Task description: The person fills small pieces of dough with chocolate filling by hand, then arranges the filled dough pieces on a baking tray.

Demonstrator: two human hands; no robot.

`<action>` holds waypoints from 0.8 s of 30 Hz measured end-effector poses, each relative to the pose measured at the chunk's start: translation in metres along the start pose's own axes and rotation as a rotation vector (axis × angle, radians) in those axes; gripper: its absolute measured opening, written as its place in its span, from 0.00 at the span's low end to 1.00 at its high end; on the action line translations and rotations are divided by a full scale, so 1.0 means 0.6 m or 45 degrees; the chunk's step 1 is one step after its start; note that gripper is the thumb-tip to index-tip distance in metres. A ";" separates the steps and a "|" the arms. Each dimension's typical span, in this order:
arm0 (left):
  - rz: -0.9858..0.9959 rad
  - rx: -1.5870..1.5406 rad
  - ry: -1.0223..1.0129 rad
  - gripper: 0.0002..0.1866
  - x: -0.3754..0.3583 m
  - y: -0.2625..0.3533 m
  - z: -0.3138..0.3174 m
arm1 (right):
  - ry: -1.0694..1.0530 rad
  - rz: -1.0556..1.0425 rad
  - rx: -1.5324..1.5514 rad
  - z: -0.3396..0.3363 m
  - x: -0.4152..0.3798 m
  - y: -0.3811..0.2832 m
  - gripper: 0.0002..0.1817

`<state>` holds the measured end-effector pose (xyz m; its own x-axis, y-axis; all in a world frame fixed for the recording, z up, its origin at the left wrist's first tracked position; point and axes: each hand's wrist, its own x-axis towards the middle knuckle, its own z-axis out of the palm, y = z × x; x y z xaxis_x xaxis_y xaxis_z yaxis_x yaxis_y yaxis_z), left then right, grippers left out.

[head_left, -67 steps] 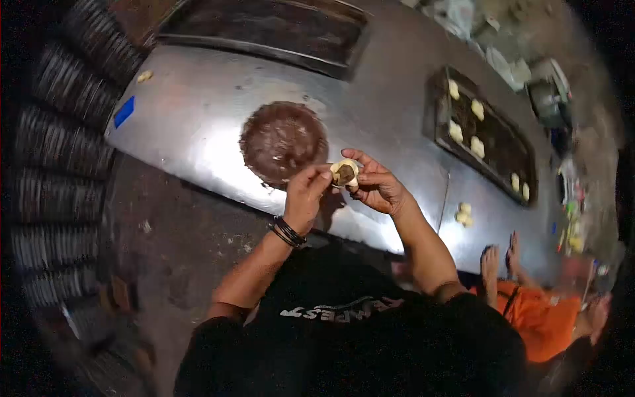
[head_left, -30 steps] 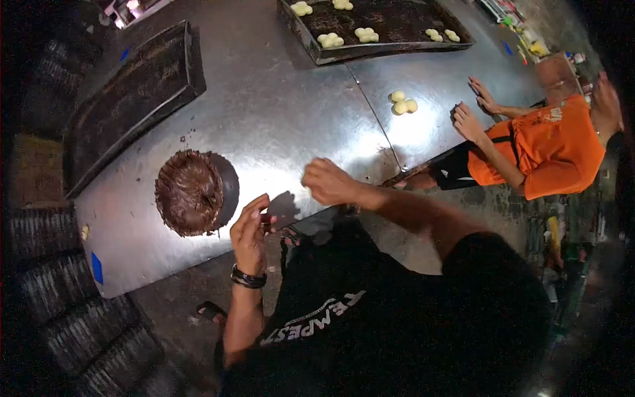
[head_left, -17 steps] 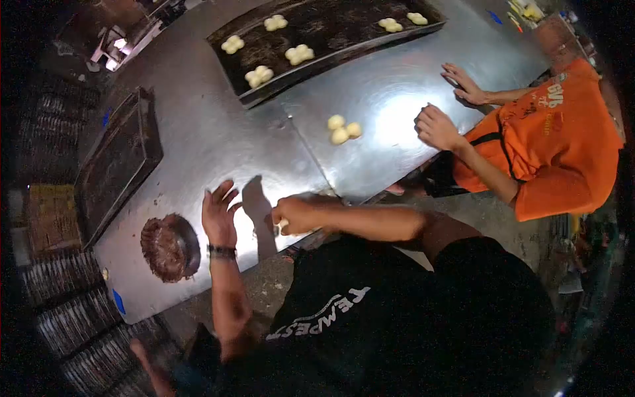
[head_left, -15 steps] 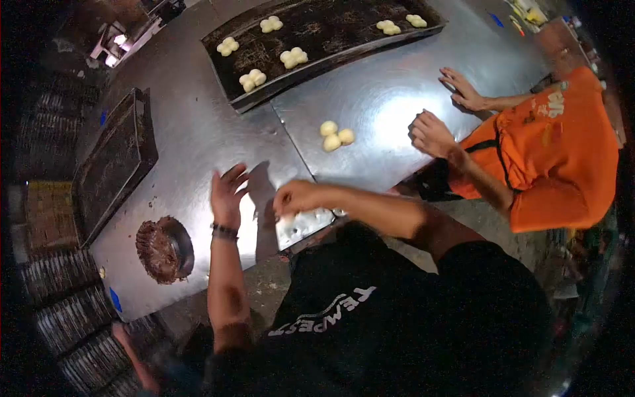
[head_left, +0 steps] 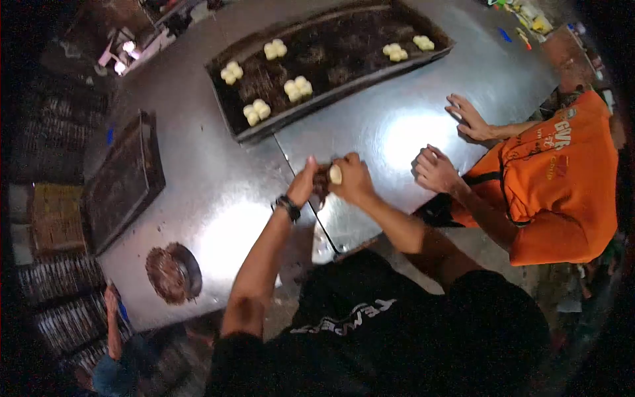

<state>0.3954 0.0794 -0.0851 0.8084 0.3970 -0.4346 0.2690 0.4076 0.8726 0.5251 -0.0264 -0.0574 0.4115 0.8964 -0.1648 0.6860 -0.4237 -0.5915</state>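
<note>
Above the steel table (head_left: pixel 192 159), my two hands are close together. My right hand (head_left: pixel 355 178) is closed on a pale dough ball (head_left: pixel 335 175), which shows at its left side. Beside it is my left hand (head_left: pixel 304 184), with a dark band on the wrist and its thumb pointing up. Its other fingers are in shadow between the hands, so their grip is unclear. Whether more dough lies behind the fingers is hidden. Clusters of dough balls, such as one near corner (head_left: pixel 256 112), sit on the large dark tray (head_left: pixel 344 86) beyond my hands.
A round bowl (head_left: pixel 188 270) with a brown crumbly mass (head_left: pixel 165 274) stands at the lower left. Another dark tray (head_left: pixel 122 185) lies at the left edge. A co-worker in orange (head_left: pixel 562 192) has both hands at the table's right. Another person's arm (head_left: pixel 114 324) shows lower left.
My hands have moved right and together, to where the three dough balls lay. My right hand has taken hold of a ball. The view has shifted, and the person at lower left shows more.
</note>
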 end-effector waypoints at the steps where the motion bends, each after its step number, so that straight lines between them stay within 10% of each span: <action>1: 0.164 0.103 0.155 0.38 0.003 -0.025 -0.010 | 0.298 -0.201 -0.073 0.039 0.007 0.018 0.29; 6: 0.566 0.177 0.886 0.24 -0.106 -0.017 -0.057 | -0.320 -0.110 0.683 -0.060 0.127 -0.017 0.25; 7: 0.776 1.063 1.149 0.20 -0.123 -0.062 -0.101 | -0.241 -0.228 0.771 -0.102 0.172 -0.021 0.25; 8: 0.697 1.118 1.301 0.20 -0.139 -0.081 -0.109 | -0.316 -0.182 0.953 -0.149 0.220 -0.023 0.25; 9: 0.514 0.666 1.319 0.21 -0.168 -0.056 -0.071 | -0.284 -0.072 0.937 -0.194 0.268 -0.028 0.25; 14: 0.474 1.580 1.368 0.23 -0.173 -0.119 -0.059 | -0.134 -0.136 0.254 -0.249 0.507 0.089 0.32; 16: 0.367 1.690 1.350 0.24 -0.172 -0.096 -0.048 | -0.670 0.252 0.142 -0.262 0.538 0.084 0.48; 18: 0.354 1.600 1.361 0.24 -0.173 -0.084 -0.037 | -0.573 0.369 0.401 -0.288 0.492 0.029 0.50; 19: 0.351 1.881 1.342 0.24 -0.173 -0.109 -0.053 | -0.774 0.346 0.189 -0.332 0.463 -0.018 0.51; 22: 0.323 1.713 1.380 0.25 -0.168 -0.124 -0.061 | -0.230 -0.137 -0.098 -0.343 0.477 -0.058 0.36; 24: 0.498 1.201 1.337 0.26 -0.178 -0.087 -0.041 | -0.419 -0.358 0.252 -0.393 0.410 -0.152 0.36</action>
<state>0.2820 0.0363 -0.0896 0.2748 0.9257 0.2600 0.6962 -0.3781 0.6102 0.7054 0.2021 0.1423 -0.0077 0.9799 -0.1992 0.6032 -0.1543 -0.7825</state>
